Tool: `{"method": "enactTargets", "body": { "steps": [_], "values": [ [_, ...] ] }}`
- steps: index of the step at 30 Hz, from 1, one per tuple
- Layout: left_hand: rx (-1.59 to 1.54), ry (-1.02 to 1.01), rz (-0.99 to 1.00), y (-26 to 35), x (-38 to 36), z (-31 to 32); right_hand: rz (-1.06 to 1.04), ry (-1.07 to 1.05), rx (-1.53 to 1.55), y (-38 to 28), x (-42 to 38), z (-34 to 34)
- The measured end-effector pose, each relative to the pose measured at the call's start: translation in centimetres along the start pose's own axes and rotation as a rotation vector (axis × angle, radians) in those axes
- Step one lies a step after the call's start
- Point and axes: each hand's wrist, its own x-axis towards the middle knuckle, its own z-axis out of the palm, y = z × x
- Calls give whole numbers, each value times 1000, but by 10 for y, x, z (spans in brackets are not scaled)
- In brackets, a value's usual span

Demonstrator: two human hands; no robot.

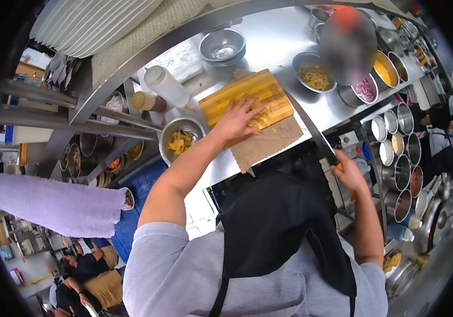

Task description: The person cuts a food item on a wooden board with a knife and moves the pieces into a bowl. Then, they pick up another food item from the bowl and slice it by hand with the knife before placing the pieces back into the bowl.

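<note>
My left hand [238, 117] lies with its fingers spread over chopped yellow pieces [261, 121] on a wooden cutting board [221, 108]. Part of the pile is hidden under the palm. Off the board's right side, my right hand [350, 172] is closed around the handle of a long knife [311, 128], whose blade points up and left toward the board's corner. Brown cloth or paper [268, 145] sticks out from under the board at the near side. Left of the board, a steel bowl [164, 129] holds yellow chunks.
A bowl of yellowish strips [313, 78], a pot of chopped purple onion [363, 91] and an orange-filled pot [387, 68] stand at right. Nested bowls [222, 46] and squeeze bottles [166, 86] are at back left. A metal shelf rail [147, 31] crosses above; people [86, 269] work behind.
</note>
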Motion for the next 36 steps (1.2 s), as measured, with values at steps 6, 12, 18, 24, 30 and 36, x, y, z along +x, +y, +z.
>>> {"method": "enactTargets", "body": {
  "steps": [6, 12, 18, 24, 30, 36],
  "values": [
    [42, 30, 58, -38, 44, 22, 219, -38, 419, -18, -19, 41],
    [-71, 50, -163, -48, 65, 25, 294, 31, 514, -14, -32, 33],
    [-200, 260, -360, -54, 54, 18, 250, 42, 657, 7, -44, 22],
    [-297, 527, -430, 1, 95, -61, 248, 43, 720, 37, -51, -8],
    [-544, 657, -426, 91, 220, -97, 209, 21, 744, 89, -50, -54],
    [-88, 258, -423, 87, 309, 26, 210, 3, 719, 126, -55, -99]
  ]
}}
